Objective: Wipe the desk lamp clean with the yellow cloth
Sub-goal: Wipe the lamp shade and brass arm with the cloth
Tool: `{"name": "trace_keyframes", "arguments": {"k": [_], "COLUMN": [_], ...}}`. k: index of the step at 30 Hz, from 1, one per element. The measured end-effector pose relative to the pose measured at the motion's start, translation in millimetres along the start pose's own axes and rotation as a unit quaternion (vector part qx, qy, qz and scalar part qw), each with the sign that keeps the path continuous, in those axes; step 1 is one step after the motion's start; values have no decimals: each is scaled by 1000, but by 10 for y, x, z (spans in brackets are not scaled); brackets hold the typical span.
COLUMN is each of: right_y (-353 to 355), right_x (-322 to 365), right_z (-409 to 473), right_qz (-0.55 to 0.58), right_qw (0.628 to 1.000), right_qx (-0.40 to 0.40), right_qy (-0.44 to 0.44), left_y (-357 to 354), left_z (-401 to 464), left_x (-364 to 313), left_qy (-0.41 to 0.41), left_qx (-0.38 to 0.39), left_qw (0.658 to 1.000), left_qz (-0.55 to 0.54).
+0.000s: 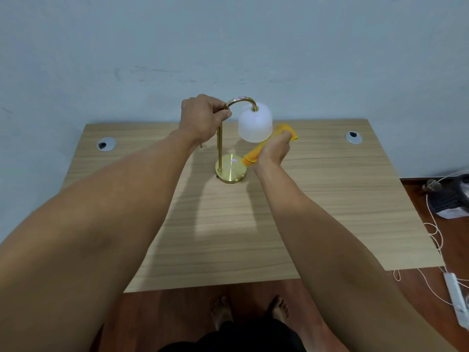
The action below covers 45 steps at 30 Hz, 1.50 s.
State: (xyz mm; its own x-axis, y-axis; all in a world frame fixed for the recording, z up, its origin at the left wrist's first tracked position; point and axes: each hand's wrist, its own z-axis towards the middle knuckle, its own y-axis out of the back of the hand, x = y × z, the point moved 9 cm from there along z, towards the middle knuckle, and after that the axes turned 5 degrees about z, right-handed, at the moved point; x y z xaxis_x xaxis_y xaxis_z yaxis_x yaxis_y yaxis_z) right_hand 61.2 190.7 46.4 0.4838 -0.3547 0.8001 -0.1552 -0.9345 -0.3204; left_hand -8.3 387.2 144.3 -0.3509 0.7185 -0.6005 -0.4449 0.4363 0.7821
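Observation:
A brass desk lamp (219,146) stands upright near the back middle of the wooden desk (330,199). It has a round gold base (229,172), a curved neck and a white frosted shade (254,125). My left hand (203,118) is closed around the top of the stem, just left of the curve. My right hand (274,149) grips the folded yellow cloth (285,129) and presses it against the right lower side of the shade. One end of the cloth hangs down above the base.
Two grey cable grommets sit in the desk, one at the left (106,144), one at the right (353,137). A grey wall rises behind the desk. On the floor to the right lie white cables, a power strip (456,298) and a dark bundle (449,196).

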Motion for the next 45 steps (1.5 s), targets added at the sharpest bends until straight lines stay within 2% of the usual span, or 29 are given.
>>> {"name": "trace_keyframes", "arguments": {"k": [2,5,7,9,12,14,18,20,23,25,26,28,30,32,35,37,40,42,43,45], "right_y": [-70,-383,-555,-538,-407,-332,-201,-155,40,228,236,91,-163,-377,-376,-262,8,148,149,18], "right_x": [233,371,198,20,-100,-128,-140,-122,-78,-13,27,217,385,288,125,67,-48,-34,42,333], "right_z": [-94,-342,-400,-372,-305,-299,-305,-293,-81,26,50,41,-48,-156,-220,-191,77,207,234,241], "right_qz": [13,-70,-209,-321,-376,-377,-345,-300,-202,-89,-43,-23,-112,-205,-245,-232,-153,-78,-34,-23], "right_qw": [990,936,888,836,780,765,792,831,936,980,987,984,954,912,884,901,973,992,995,988], "right_qx": [5,106,163,169,174,185,182,169,47,-60,-79,-48,23,110,135,98,-8,-54,-62,-41], "right_qy": [137,327,376,412,469,488,470,437,285,167,134,169,277,339,374,353,171,82,76,146], "left_y": [-1,4,7,16,19,13,2,-1,4,3,3,-1,0,-6,-11,-5,-19,-29,-28,-30], "left_z": [7,6,-7,-15,-17,-9,15,21,20,9,5,8,15,14,14,22,30,28,28,31], "left_x": [-6,-5,-7,-11,-31,-25,2,-4,2,-1,-6,-4,1,8,-4,-6,6,11,12,11], "left_qy": [-1,-2,1,3,-2,-4,-5,-7,-5,-6,-7,-8,-8,-11,-18,-17,-17,-20,-21,-24], "left_qx": [-1,-4,-1,1,4,6,8,9,7,5,5,4,3,4,3,1,2,2,1,-1], "left_qw": [1000,1000,1000,1000,1000,1000,1000,1000,1000,1000,1000,1000,1000,1000,1000,1000,1000,1000,1000,1000], "left_qz": [0,1,-2,-5,-3,-2,-1,4,3,-1,-3,-3,-3,-4,0,3,9,6,5,2]}}
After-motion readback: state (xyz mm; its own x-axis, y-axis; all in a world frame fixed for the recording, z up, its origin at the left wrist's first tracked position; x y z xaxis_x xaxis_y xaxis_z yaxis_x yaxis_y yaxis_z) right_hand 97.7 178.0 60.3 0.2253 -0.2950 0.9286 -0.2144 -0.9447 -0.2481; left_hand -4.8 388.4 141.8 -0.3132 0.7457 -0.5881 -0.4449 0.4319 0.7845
